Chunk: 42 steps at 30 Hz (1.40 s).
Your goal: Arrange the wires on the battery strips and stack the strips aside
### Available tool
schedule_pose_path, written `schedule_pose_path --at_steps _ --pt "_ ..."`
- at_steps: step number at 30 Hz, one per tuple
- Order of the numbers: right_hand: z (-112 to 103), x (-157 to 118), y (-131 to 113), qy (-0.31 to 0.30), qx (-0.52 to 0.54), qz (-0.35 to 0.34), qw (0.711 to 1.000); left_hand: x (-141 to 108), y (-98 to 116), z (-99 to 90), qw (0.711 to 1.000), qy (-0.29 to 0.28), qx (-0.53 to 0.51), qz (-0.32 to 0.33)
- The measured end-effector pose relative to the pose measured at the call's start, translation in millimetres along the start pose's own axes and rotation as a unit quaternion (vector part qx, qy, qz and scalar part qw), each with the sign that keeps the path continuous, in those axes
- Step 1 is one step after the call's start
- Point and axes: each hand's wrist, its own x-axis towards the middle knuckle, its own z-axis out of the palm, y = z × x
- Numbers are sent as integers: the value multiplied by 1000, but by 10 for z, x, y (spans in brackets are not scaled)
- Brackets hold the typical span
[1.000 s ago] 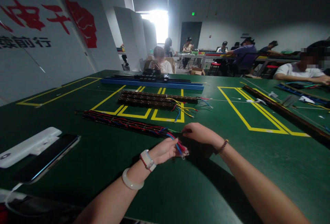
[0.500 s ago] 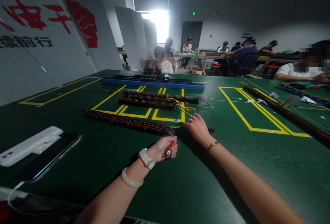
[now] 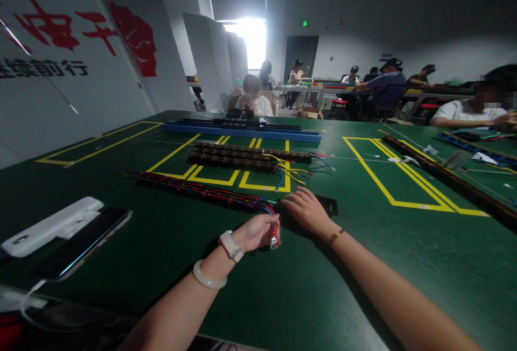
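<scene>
My left hand [image 3: 260, 231] is closed around a bunch of red and blue wires [image 3: 271, 210], with metal ring terminals [image 3: 273, 242] sticking out below the fingers. The wires come from the right end of a long dark strip bundle [image 3: 202, 192] that lies across the green table. Just right of that end, my right hand [image 3: 307, 208] has curled fingers meeting a green wire [image 3: 273, 202]; its tip is hidden by them. Under and behind the right hand shows the end of a flat black piece [image 3: 332, 206].
Beyond lies a stack of brown strips [image 3: 230, 156] with yellow, red and blue leads. Farther back is a blue rail [image 3: 242, 131]. A phone [image 3: 81, 243] and a white device [image 3: 52, 227] lie at left. A long brown bar [image 3: 452, 178] lies at right. Other people sit around.
My right hand has shifted slightly left and down, and less of the green wire shows. The left hand keeps the wires, with its ring terminals now more visible. The view has moved a little.
</scene>
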Motion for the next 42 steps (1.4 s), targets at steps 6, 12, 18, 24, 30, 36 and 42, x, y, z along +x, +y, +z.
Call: schedule_pose_path --at_steps 6,12,18,24,30,36,42 --pt "-161 -23 -176 44 89 -171 980 83 -31 -51 999 6 -33 -6" --pt "-87 47 -225 77 143 -25 986 52 -16 -31 999 -27 -31 21" --pt "-240 581 -276 -47 166 247 954 82 -37 15 1000 4 -2 13" --pt "-161 1314 -607 -193 71 212 955 7 -48 46 999 8 -19 46" --pt "52 1456 -907 -231 51 152 960 -68 -48 72 997 18 -43 69" --pt "-172 1096 -611 -89 212 199 953 14 -45 68 998 19 19 65" --pt "-119 419 -304 80 276 199 937 -68 26 62 975 59 210 48"
